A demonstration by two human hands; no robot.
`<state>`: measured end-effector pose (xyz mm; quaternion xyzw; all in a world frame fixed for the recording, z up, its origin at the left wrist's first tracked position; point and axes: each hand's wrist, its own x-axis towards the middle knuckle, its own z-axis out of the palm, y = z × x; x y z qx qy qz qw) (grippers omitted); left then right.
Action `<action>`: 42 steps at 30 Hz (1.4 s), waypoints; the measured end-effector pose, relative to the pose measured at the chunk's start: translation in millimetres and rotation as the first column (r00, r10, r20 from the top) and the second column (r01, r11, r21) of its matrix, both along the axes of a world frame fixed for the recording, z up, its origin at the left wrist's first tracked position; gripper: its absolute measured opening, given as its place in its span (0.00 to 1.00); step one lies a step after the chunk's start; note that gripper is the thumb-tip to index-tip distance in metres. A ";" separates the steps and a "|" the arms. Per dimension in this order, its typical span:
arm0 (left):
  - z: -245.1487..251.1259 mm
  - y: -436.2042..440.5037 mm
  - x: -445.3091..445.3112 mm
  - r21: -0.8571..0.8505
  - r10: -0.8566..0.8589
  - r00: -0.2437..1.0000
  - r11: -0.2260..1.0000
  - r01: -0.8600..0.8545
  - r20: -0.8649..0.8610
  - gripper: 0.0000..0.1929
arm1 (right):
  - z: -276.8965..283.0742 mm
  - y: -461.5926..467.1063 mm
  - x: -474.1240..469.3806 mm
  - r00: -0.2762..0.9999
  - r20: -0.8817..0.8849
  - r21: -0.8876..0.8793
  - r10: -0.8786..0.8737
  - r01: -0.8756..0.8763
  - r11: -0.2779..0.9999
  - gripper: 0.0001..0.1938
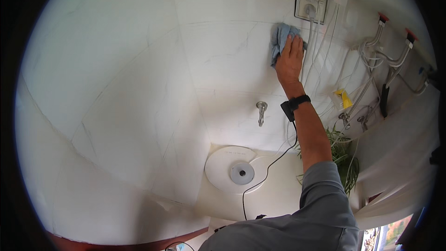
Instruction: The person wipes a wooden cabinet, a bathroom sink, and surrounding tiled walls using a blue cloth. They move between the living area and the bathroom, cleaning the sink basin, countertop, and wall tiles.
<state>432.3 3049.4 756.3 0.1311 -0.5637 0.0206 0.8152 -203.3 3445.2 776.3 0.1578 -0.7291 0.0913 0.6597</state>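
My right hand [291, 55] presses a crumpled blue-grey cloth [280, 42] flat against the white marbled wall tile [226, 48]. Its fingers lie over the cloth and point up; the thumb cannot be made out. A black strap with a small box [292, 106] circles the wrist, and a thin black cable runs down from it. Just above and right of the hand is a wall socket [311, 7] with a plug in it. Pale cords [308, 52] hang close beside the fingers. My left hand is out of view.
A metal tap [261, 113] juts from the wall below. On the floor, a round white disc-shaped device [223, 170] stands in the corner. Braided hoses [400, 55], angle valves [344, 118], a yellow-and-white piece [343, 98] and a leafy plant [345, 160] are at right. Pale fabric [393, 167] hangs beyond.
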 end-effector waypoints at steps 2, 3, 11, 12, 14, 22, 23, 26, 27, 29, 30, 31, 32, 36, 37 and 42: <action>2.1 -9.1 2.7 -0.031 -0.058 0.998 0.998 0.058 0.015 0.33 | -28.4 7.8 10.3 0.998 0.064 -0.015 0.007 -0.006 1.000 0.37; 2.2 -12.3 4.1 -0.048 -0.088 0.996 0.995 0.088 0.021 0.32 | -38.9 8.3 14.0 0.998 0.060 -0.025 0.001 0.001 1.000 0.37; -3.5 -15.3 3.7 -0.062 0.019 1.000 0.998 -0.019 0.001 0.36 | -54.4 13.8 5.8 0.998 0.063 0.019 -0.028 0.027 0.999 0.39; -3.1 -13.2 3.6 -0.038 0.041 0.999 0.998 -0.041 0.004 0.37 | -60.3 17.0 4.8 0.997 0.072 0.012 0.006 -0.007 1.000 0.37; -2.8 -8.6 3.8 0.012 0.079 0.997 0.997 -0.079 0.023 0.37 | -87.9 23.7 11.1 0.992 0.124 0.063 0.010 -0.018 0.998 0.34; -17.9 -14.3 16.8 0.224 0.166 0.986 0.961 -0.162 -0.001 0.20 | -154.5 25.4 42.7 0.993 0.116 0.122 0.014 -0.029 0.992 0.19; -18.9 -18.5 18.6 0.184 0.184 0.983 0.966 -0.183 0.010 0.19 | -147.6 24.4 40.5 0.985 0.171 0.119 -0.010 -0.011 0.993 0.18; -21.4 -25.5 21.4 0.163 0.170 0.985 0.971 -0.172 0.027 0.20 | -123.5 26.8 29.4 0.994 0.106 0.090 -0.012 0.003 0.996 0.14; -21.8 -26.4 21.3 0.170 0.172 0.985 0.970 -0.173 0.021 0.21 | -120.1 26.9 27.7 0.996 0.086 0.065 -0.015 0.009 0.998 0.14; -22.6 -24.6 20.6 0.188 0.181 0.983 0.965 -0.181 0.014 0.21 | -123.2 25.0 29.4 0.996 0.089 0.024 -0.008 0.006 1.000 0.13; -21.9 -23.3 20.1 0.187 0.206 0.978 0.960 -0.209 0.037 0.21 | -129.2 22.7 33.6 0.994 0.112 0.006 0.001 -0.001 1.000 0.13; -21.4 -20.9 20.1 0.190 0.242 0.969 0.950 -0.247 0.052 0.21 | -133.6 19.2 36.6 0.998 0.048 0.003 0.035 -0.035 0.999 0.13; -20.7 -18.8 20.2 0.194 0.281 0.957 0.938 -0.289 0.067 0.21 | -137.6 15.4 40.6 0.998 0.046 0.022 0.046 -0.047 0.999 0.13; -19.2 -12.6 16.9 0.248 0.287 0.957 0.926 -0.285 0.030 0.21 | -103.0 -2.4 35.3 0.990 0.093 0.012 0.109 -0.110 0.994 0.16; -18.9 -11.6 16.0 0.269 0.241 0.970 0.934 -0.236 0.013 0.22 | -79.8 -6.6 27.7 0.987 0.068 0.046 0.146 -0.150 0.988 0.18; -18.3 -8.4 14.8 0.271 0.248 0.968 0.931 -0.246 0.025 0.22 | 33.6 -42.4 -4.2 0.962 -0.162 0.140 0.218 -0.196 0.970 0.19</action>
